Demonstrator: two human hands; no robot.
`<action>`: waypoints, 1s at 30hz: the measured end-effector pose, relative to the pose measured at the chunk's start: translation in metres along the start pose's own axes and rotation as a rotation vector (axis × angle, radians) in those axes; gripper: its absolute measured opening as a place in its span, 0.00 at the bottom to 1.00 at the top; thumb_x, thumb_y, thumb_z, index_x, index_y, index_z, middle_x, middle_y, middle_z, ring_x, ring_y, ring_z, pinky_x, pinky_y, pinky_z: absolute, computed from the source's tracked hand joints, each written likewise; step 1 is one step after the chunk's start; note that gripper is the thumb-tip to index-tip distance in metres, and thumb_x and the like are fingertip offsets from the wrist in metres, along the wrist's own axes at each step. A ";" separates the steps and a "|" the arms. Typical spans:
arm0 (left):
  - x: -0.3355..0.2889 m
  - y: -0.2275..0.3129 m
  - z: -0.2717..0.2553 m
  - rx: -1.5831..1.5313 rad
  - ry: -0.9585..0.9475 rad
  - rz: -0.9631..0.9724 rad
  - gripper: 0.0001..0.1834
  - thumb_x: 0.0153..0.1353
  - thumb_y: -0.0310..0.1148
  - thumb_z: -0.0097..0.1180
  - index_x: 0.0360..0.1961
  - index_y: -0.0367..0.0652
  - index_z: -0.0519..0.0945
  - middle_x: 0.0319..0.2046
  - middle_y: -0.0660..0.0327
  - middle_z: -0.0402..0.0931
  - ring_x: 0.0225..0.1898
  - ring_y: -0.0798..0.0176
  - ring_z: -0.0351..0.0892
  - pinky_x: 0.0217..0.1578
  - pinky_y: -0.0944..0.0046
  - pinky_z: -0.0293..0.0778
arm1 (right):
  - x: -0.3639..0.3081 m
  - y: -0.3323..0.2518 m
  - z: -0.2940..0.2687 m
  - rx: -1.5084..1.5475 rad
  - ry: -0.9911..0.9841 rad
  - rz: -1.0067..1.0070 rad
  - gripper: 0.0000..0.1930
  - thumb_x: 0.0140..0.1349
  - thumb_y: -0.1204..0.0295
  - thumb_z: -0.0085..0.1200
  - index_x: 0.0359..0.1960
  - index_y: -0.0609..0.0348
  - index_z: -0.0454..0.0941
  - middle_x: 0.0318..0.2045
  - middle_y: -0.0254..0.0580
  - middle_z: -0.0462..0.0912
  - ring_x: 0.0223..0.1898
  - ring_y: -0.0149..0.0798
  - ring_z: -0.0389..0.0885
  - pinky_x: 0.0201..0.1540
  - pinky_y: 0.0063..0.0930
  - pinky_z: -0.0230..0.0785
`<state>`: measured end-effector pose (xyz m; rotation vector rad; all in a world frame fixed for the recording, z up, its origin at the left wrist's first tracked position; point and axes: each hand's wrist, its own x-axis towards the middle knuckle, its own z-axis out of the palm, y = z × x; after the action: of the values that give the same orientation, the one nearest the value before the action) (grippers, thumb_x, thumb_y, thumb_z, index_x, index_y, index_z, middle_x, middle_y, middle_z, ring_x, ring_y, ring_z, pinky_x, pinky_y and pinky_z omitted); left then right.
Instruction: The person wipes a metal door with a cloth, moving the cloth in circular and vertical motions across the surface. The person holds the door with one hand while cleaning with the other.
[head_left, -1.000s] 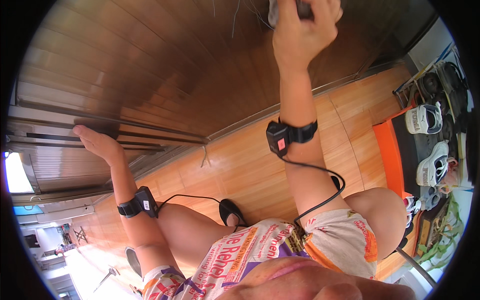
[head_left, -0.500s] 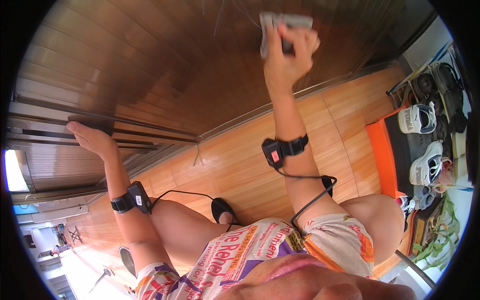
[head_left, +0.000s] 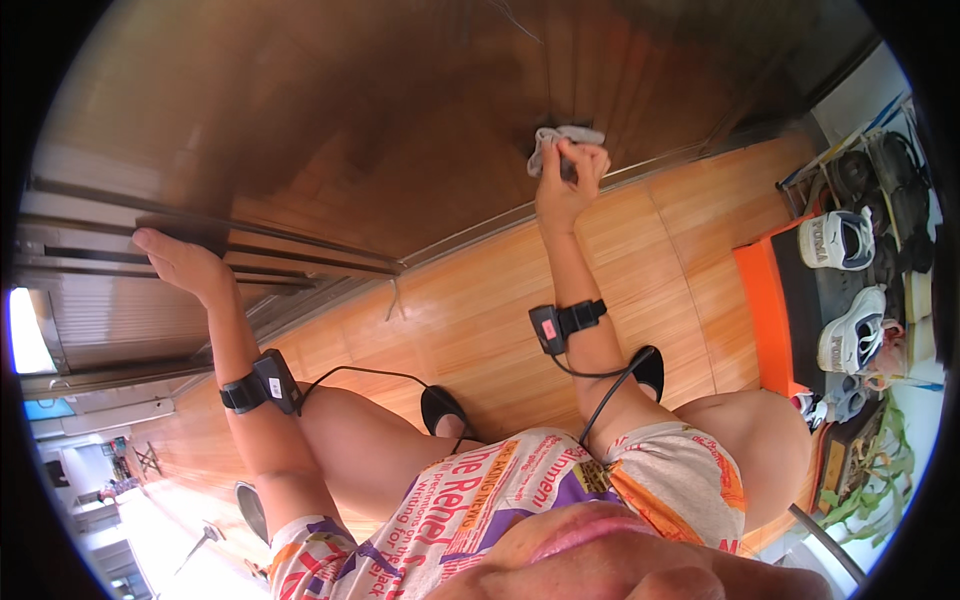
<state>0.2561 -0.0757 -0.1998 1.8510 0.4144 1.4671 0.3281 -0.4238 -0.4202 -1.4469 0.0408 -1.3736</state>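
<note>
A light grey cloth (head_left: 566, 139) is bunched against the lower part of a shiny brown door panel (head_left: 420, 130). My right hand (head_left: 572, 180) pinches this cloth between thumb and fingers and holds it to the surface. To the left, my left hand (head_left: 188, 265) is at the door's edge (head_left: 290, 232), where dark parallel strips run. Its thumb side shows, and the hand looks closed round that edge; the other fingers are mostly hidden. Each forearm wears a black strapped device, the right one (head_left: 548, 328) and the left one (head_left: 272, 382), with a cable.
A shoe rack (head_left: 790, 190) on the right holds white sneakers (head_left: 838, 240) and dark shoes, beside an orange box (head_left: 765, 310). Green leaves (head_left: 875, 470) hang below it. Wood-look floor (head_left: 480, 300) lies under my black shoes (head_left: 440, 405). A bright room opens at lower left.
My right hand has slid down the door panel toward its bottom edge, bringing the cloth nearer to me. My left hand has stayed almost in place.
</note>
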 end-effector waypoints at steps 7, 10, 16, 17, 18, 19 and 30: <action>0.001 -0.005 0.000 -0.049 -0.013 -0.002 0.40 0.80 0.57 0.38 0.58 0.19 0.73 0.56 0.39 0.77 0.55 0.50 0.75 0.59 0.56 0.70 | 0.045 -0.060 0.056 0.104 0.045 -0.151 0.12 0.50 0.83 0.74 0.34 0.54 0.86 0.36 0.38 0.75 0.43 0.42 0.71 0.45 0.34 0.66; 0.001 -0.006 -0.002 -0.085 -0.026 0.018 0.40 0.80 0.57 0.39 0.58 0.20 0.74 0.55 0.42 0.77 0.54 0.51 0.74 0.59 0.57 0.69 | 0.118 -0.104 0.093 0.104 0.149 -0.293 0.11 0.50 0.81 0.75 0.34 0.55 0.86 0.36 0.38 0.76 0.42 0.41 0.73 0.43 0.33 0.67; -0.001 -0.005 -0.002 -0.046 -0.028 0.049 0.38 0.79 0.58 0.39 0.53 0.23 0.75 0.52 0.46 0.77 0.51 0.54 0.73 0.58 0.58 0.68 | 0.128 -0.104 0.094 0.114 0.057 -0.367 0.11 0.50 0.79 0.76 0.33 0.55 0.86 0.35 0.38 0.76 0.41 0.41 0.72 0.42 0.33 0.67; -0.001 -0.004 -0.002 -0.056 -0.019 0.015 0.38 0.79 0.58 0.39 0.53 0.23 0.75 0.51 0.46 0.77 0.50 0.54 0.73 0.57 0.58 0.68 | 0.107 -0.090 0.083 0.080 0.030 -0.374 0.11 0.50 0.79 0.76 0.33 0.55 0.85 0.36 0.38 0.75 0.41 0.40 0.72 0.41 0.33 0.66; -0.001 -0.004 -0.002 -0.049 -0.013 -0.007 0.38 0.79 0.59 0.39 0.52 0.23 0.75 0.51 0.46 0.77 0.50 0.54 0.73 0.57 0.58 0.68 | 0.083 -0.076 0.070 0.084 0.030 -0.372 0.11 0.51 0.80 0.75 0.33 0.56 0.85 0.36 0.38 0.75 0.41 0.40 0.72 0.41 0.33 0.66; -0.001 -0.004 -0.002 -0.037 -0.007 -0.029 0.38 0.79 0.59 0.39 0.51 0.24 0.75 0.50 0.47 0.78 0.50 0.54 0.73 0.57 0.58 0.68 | 0.058 -0.063 0.057 0.059 0.003 -0.298 0.11 0.51 0.80 0.75 0.33 0.56 0.85 0.37 0.38 0.74 0.41 0.40 0.72 0.41 0.33 0.66; 0.001 -0.006 -0.002 -0.023 0.004 -0.004 0.40 0.79 0.60 0.38 0.53 0.23 0.76 0.51 0.46 0.78 0.50 0.54 0.74 0.57 0.57 0.69 | 0.140 -0.101 0.099 0.149 0.057 -0.541 0.11 0.51 0.82 0.73 0.34 0.56 0.85 0.34 0.40 0.77 0.41 0.43 0.72 0.43 0.36 0.66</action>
<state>0.2554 -0.0706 -0.2032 1.8288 0.4015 1.4671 0.3845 -0.4096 -0.2300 -1.3431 -0.4365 -1.8087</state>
